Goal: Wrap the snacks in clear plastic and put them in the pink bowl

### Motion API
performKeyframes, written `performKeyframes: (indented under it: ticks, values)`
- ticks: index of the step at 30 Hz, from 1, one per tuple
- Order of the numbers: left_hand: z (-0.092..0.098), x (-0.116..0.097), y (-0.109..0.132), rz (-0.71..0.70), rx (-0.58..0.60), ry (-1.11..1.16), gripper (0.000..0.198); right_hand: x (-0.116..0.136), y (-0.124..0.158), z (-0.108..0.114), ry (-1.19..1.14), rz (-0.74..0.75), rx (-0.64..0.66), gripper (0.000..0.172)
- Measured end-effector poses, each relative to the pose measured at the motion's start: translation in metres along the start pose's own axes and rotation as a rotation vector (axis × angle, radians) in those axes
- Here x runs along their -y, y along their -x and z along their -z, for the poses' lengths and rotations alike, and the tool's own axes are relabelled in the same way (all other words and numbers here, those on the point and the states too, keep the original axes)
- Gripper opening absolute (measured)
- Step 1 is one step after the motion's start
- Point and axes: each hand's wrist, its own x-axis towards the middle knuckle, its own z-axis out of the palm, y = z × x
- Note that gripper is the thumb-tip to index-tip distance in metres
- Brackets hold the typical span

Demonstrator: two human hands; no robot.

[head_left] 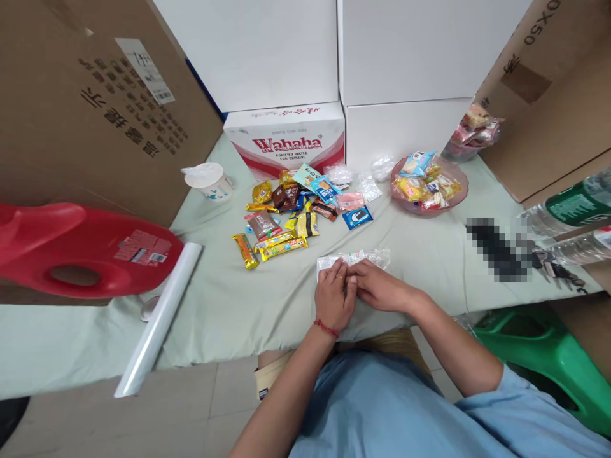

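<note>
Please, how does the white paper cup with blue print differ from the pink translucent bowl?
The white paper cup with blue print looks opaque; the pink bowl is translucent. The bowl is wider than the cup. The bowl holds wrapped snacks; the cup's contents cannot be made out. Both stand on pale green cloth.

Bright, diffuse light w/ faint shadows, wide-angle stretch nr edges, pixelated patch [501,249] R side

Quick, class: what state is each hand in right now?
Left hand: open, resting on the plastic packaging.
Right hand: partly curled at the packaging; grip cannot be told.
</note>
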Motion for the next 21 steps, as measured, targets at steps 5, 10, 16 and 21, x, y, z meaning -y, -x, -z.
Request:
performKeyframes:
  ticks: [5,10,16,21]
  values:
    - [-0.009,-0.001,0.009,-0.055,0.088,-0.239,0.06,-0.026,0.021,0.009,0.099,-0.496,-0.525,0.034]
    - [-0.012,-0.003,0.01,-0.064,0.115,-0.332,0.067,-0.048,0.026,0.003,0.144,-0.593,-0.487,0.022]
    - [-0.013,-0.002,0.012,-0.075,0.135,-0.364,0.065,-0.027,0.011,0.024,-0.203,-0.611,-0.462,0.018]
    - [-0.017,-0.004,0.009,-0.075,0.164,-0.351,0.055,0.012,-0.053,0.02,0.133,-0.598,-0.254,0.007]
